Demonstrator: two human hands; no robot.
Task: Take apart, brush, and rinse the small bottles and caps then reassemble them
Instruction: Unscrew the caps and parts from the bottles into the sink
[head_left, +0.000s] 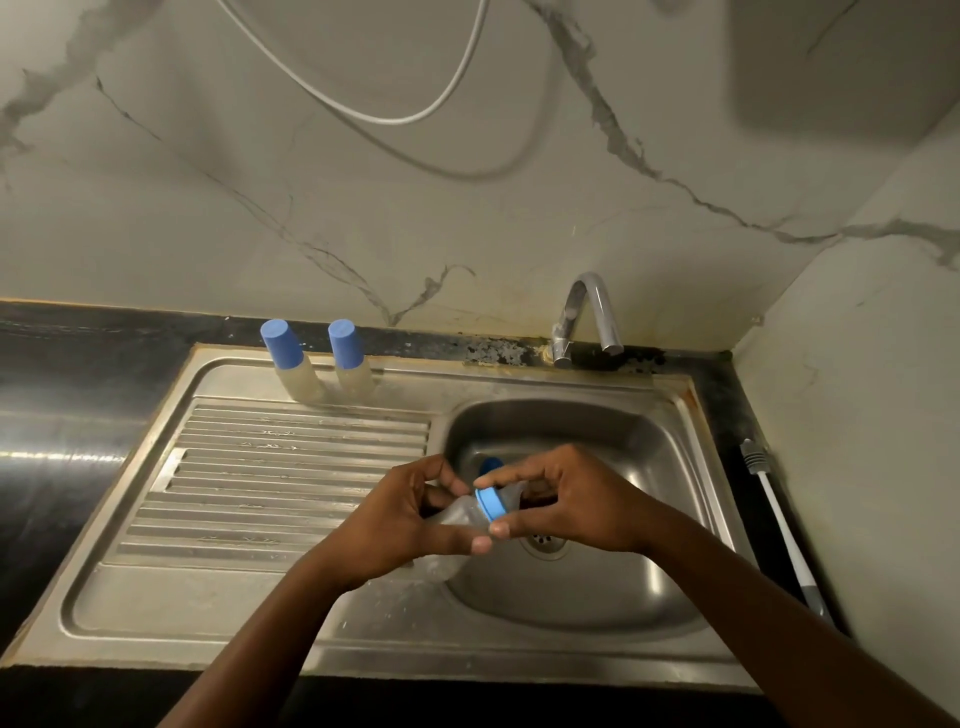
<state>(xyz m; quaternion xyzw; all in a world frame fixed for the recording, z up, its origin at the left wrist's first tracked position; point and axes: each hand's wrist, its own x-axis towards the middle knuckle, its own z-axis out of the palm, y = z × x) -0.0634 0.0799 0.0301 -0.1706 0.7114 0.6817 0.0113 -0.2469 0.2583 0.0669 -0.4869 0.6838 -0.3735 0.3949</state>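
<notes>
Over the left side of the sink basin (649, 431), my left hand (410, 525) grips a small clear bottle (457, 512) lying sideways. My right hand (566, 499) pinches the blue ring collar (491, 504) at the bottle's neck between thumb and fingers. Behind my fingers a blue cap (491, 464) shows in the basin, partly hidden. Two more small bottles with tall blue caps (283, 345) (345, 345) stand upright at the back of the drainboard (291, 467).
A chrome tap (587, 317) stands at the back of the sink, with no water visible. A white and grey brush (779, 525) lies on the dark counter right of the sink, along the marble wall. The drain (545, 543) lies just under my right hand.
</notes>
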